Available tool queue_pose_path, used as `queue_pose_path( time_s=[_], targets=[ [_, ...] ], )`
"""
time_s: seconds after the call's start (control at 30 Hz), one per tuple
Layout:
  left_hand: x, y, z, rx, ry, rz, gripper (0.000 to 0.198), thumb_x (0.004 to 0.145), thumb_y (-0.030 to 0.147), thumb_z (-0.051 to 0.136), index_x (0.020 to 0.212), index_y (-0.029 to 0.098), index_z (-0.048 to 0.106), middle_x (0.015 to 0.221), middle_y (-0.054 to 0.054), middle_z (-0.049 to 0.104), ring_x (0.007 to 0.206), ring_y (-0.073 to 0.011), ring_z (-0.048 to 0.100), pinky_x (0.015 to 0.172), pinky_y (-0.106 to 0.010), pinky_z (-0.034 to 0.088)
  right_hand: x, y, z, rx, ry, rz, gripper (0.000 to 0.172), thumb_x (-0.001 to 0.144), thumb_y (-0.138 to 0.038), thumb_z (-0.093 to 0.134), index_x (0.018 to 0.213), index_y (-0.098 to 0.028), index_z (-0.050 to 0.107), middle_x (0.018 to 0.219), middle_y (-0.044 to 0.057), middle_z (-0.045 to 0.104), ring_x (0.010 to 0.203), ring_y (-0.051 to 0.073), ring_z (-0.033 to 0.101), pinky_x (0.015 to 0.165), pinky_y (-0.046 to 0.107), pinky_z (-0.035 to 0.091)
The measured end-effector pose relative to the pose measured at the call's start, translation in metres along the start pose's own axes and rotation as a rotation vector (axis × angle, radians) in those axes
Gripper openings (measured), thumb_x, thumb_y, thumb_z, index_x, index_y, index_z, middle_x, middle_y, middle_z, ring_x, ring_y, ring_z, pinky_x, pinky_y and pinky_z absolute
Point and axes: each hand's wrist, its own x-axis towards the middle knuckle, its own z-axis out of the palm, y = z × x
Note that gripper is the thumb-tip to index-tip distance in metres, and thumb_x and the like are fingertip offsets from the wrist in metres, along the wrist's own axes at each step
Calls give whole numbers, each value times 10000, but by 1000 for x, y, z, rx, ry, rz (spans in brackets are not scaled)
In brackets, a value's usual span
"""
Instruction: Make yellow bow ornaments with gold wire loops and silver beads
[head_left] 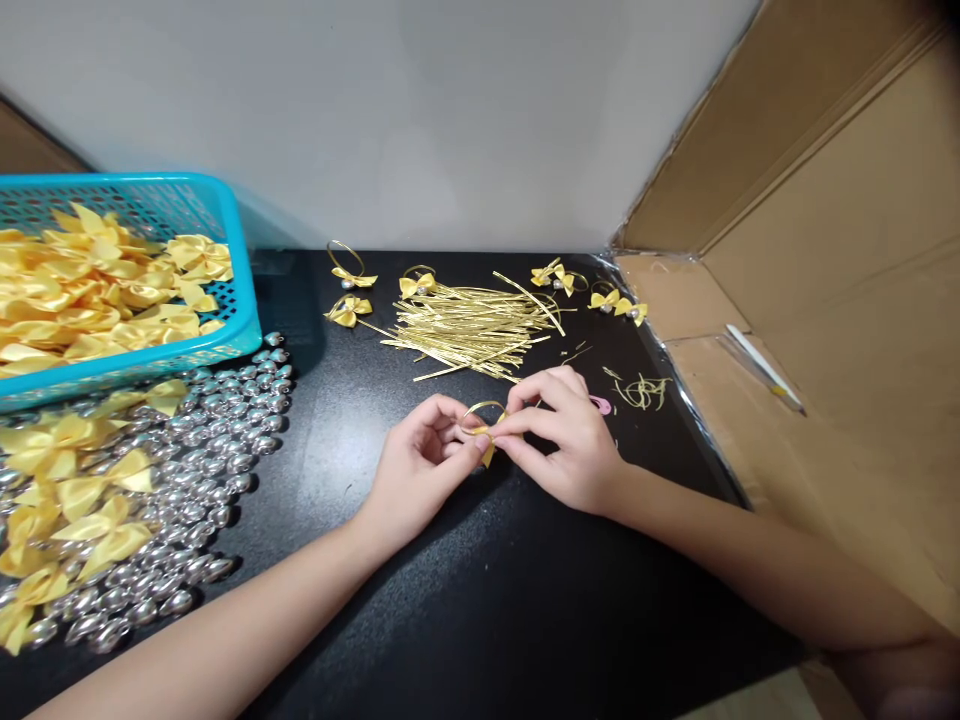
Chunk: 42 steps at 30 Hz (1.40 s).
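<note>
Over the middle of the black table, my left hand (pixel 431 450) pinches a small yellow ribbon bow (pixel 487 455), partly covered by the fingers. A loop of gold twist tie (pixel 484 408) rises from the bow between both hands. My right hand (pixel 566 435) has thumb and fingertips closed on the tie at the bow's right side. Just beyond the hands lies a pile of straight gold twist ties (pixel 472 325). Close to the right hand's far side is a pink object (pixel 600 404), partly hidden.
At the left stands a turquoise basket (pixel 247 290) of yellow bows, with many silver beads (pixel 247 460) and loose bows (pixel 105 530) before it. Looped bows with beads (pixel 349 310) lie around the pile. Gold scraps (pixel 645 390) and a white pen-like tool (pixel 765 368) lie right, by cardboard walls (pixel 840 170).
</note>
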Motion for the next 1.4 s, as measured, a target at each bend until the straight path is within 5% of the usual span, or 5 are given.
queue_pose_path(
  time_s=[0.6, 1.07, 1.4],
  targets=[
    [1, -4, -2, 2, 43, -24, 116, 724, 144, 724, 741, 150, 610, 670, 25, 651, 609, -65, 582, 600, -161, 479, 0, 3, 0, 20, 80, -7, 88, 838, -184, 659, 774, -212, 712, 779, 23, 624, 770, 163, 548, 733, 350, 418],
    [3, 3, -1, 63, -28, -74, 171, 765, 268, 712, 810, 153, 593, 644, 28, 611, 584, -91, 576, 565, -194, 467, -3, 5, 4, 83, 57, -90, 80, 846, -144, 655, 808, -194, 705, 811, 27, 691, 768, 152, 599, 745, 349, 422],
    [6, 6, -4, -59, -268, -208, 227, 860, 343, 640, 989, 157, 628, 688, -21, 709, 622, -140, 697, 590, -219, 551, -4, 7, 2, -6, 87, -132, 131, 869, -162, 620, 809, -235, 712, 819, 17, 671, 800, 159, 568, 753, 341, 436]
  ],
)
